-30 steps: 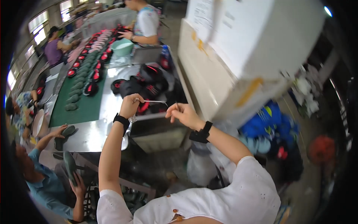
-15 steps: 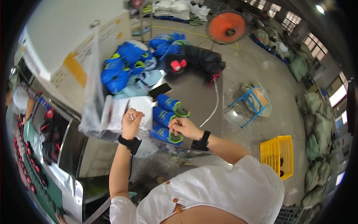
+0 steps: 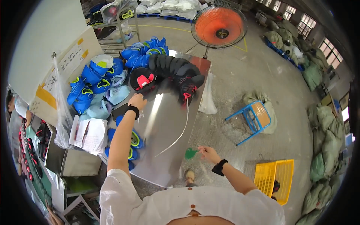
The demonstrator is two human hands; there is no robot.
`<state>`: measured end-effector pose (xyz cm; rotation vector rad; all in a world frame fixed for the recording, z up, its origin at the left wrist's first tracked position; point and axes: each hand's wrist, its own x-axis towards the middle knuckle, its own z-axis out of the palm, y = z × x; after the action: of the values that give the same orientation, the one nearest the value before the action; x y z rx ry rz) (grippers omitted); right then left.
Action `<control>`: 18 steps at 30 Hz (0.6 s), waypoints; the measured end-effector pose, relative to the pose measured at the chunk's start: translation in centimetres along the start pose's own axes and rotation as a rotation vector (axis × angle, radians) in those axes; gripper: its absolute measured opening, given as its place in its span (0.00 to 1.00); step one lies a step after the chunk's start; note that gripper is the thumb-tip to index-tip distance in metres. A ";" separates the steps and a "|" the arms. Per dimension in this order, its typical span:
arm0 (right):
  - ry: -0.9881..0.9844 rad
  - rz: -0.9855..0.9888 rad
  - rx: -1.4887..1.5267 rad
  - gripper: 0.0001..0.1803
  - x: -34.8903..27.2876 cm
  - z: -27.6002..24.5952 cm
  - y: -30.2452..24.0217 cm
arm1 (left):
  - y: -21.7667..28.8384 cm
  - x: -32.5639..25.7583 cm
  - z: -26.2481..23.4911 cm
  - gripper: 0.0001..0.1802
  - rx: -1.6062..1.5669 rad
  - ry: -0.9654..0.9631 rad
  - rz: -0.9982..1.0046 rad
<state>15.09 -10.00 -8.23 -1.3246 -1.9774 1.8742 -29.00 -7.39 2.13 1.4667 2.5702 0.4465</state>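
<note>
- My left hand is stretched out over the shiny metal table, fingers curled in like a loose fist. Can't tell if it's actually pinching anything, too small to see.
- It sits just beside the black shoe upper with the pink tongue, and the pile of blue shoe uppers is right there on its left side.
- My right hand is low and off the table's near-right edge, over the concrete floor. Fingers are pinched together, and a small green piece hangs right at the fingertips, looks like I'm gripping it.
- A long thin pale strip runs across the table from a black shoe with red laces down toward my right hand; its near end stops short of the green piece.
- So the two hands are well apart, the strip between them.
- Around: row of black uppers at the far end of the table, orange floor fan behind it, blue stool and yellow crate off to my right, stack of papers on my left.
</note>
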 end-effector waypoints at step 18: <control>-0.057 0.135 0.392 0.20 20.8 -4.1 -11.1 | -0.2 13.6 11.3 0.13 0.031 0.185 -0.177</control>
<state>-0.66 7.98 -7.46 -1.3234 -1.4647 2.2350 -33.04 6.32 -8.37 1.2456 2.8325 0.5428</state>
